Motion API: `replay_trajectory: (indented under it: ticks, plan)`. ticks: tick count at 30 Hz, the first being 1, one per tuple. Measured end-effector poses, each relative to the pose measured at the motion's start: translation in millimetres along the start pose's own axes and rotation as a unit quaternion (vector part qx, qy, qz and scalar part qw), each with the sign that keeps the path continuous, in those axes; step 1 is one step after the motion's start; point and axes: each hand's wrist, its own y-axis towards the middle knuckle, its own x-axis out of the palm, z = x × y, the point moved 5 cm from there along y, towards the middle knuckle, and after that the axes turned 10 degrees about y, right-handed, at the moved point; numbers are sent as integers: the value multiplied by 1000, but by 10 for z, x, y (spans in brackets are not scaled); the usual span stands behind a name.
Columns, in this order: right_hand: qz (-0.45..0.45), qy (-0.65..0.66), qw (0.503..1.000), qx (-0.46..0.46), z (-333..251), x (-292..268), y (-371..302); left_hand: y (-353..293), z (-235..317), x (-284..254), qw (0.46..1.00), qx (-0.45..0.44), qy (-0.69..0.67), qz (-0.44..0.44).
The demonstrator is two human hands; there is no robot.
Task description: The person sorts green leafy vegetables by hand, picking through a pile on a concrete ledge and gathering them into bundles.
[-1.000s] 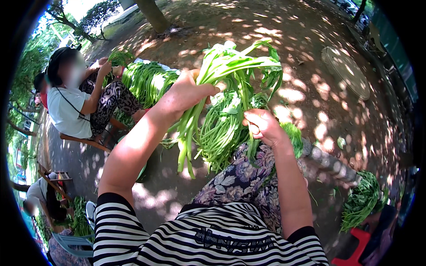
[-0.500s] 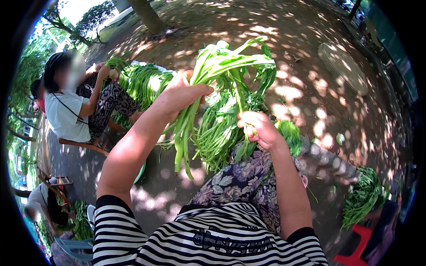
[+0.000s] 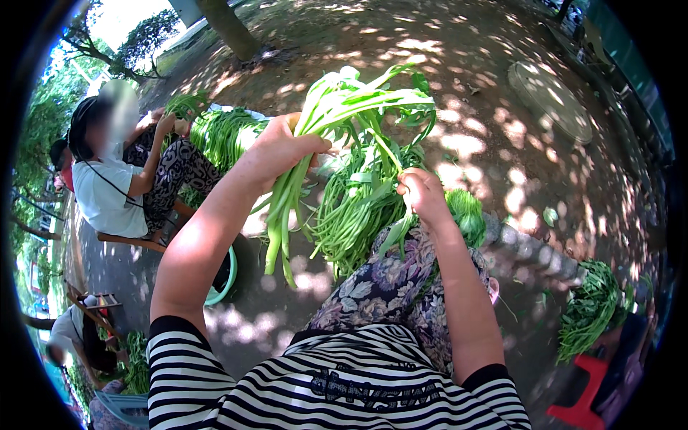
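half a second on, the right hand (image 3: 424,193) has moved farther from the left hand (image 3: 283,149), and the stem (image 3: 388,151) it's pinching slants more. fingers look curled in tight there. left's closed round a bunch of green stalks (image 3: 333,111), held up by the leafy pile (image 3: 358,208).

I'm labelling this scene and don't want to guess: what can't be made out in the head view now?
In the head view:
- Left hand: fingertips hidden behind the held stems.
- Greens pile: top partly hidden by the held stems.
- Green-rimmed vessel: left side hidden by the left forearm.
- Blue-green chair: cut off by the lower edge.
- Person at lower left: hands too small.
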Motion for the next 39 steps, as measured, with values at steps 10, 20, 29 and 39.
replay_trajectory:
  ticks: [10,20,29,39]
  plan:
    - [165,28,985,39,52,-468,325,273,-96,-24,997,-57,38,-20]
    - [195,239,950,40,162,-1443,33,1356,236,-508,984,28,138,106]
    - [261,248,930,80,397,-1792,-124,1861,208,-731,969,84,109,207]
    - [254,247,925,140,740,-1781,-151,1459,-2868,908,965,23,219,143]
